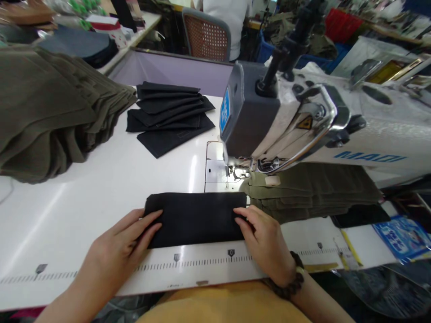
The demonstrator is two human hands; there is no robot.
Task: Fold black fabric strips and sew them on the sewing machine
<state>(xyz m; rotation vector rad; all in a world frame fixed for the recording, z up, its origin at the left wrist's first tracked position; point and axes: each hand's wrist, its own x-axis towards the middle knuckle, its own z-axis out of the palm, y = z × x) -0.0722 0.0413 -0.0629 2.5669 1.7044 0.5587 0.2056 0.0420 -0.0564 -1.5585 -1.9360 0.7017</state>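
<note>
A folded black fabric piece (197, 217) lies on the white sewing table (101, 188) just in front of me. My left hand (126, 240) rests on its left end with the fingers stretched flat over the cloth. My right hand (264, 240) presses on its right end, fingers laid out together on the edge. Neither hand grips the piece. Behind it stands the sewing machine (303, 121), with its needle area (235, 172) just beyond the fabric's far right corner.
A stack of black fabric pieces (170, 116) lies at the back middle. A big pile of olive cloth (50, 107) fills the left. Olive garments (313, 190) sit under the machine arm. A ruler strip (188, 262) runs along the table's front edge. A person sits beyond on a chair (205, 36).
</note>
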